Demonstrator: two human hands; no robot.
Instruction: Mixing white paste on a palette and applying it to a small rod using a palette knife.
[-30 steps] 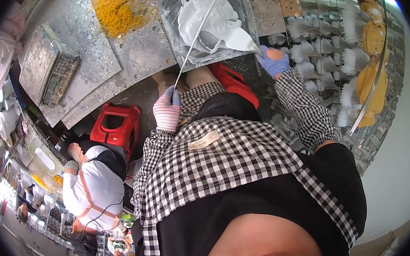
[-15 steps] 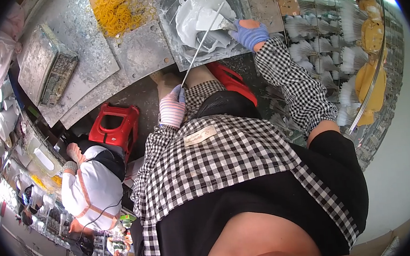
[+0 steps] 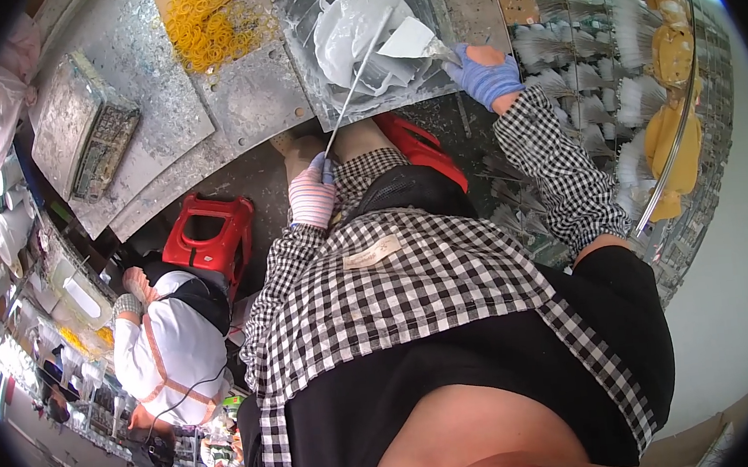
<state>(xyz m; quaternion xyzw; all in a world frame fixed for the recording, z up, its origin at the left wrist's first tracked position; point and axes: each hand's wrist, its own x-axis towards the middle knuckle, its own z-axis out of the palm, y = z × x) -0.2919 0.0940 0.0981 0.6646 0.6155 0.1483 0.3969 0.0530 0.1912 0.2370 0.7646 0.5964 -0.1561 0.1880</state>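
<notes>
My left hand [image 3: 313, 196], in a pink-and-white striped glove with bluish fingertips, is closed around the lower end of a thin pale rod [image 3: 346, 109]. The rod slants up and right over a mound of white paste [image 3: 346, 33], which sits in a shallow, paste-smeared tray [image 3: 302, 51]. My right hand [image 3: 486, 74], in a blue glove, grips the handle of a putty knife [image 3: 411, 40]. White coats its broad blade, which lies over the right part of the paste, close to the rod's upper end. Whether blade and rod touch, I cannot tell.
Yellow rubber bands [image 3: 203, 28] are heaped left of the tray. A stained block [image 3: 103, 137] stands on the worktable [image 3: 260, 97]. Racks of thin wires with white bristle-like tufts [image 3: 588, 81] fill the right side. Left of me, a co-worker in white [image 3: 171, 349] sits by a red stool [image 3: 207, 235].
My right hand has moved right and slightly toward me, drawing the putty knife along the rod's right side; more of its blade shows. My left hand and the rod have barely shifted.
</notes>
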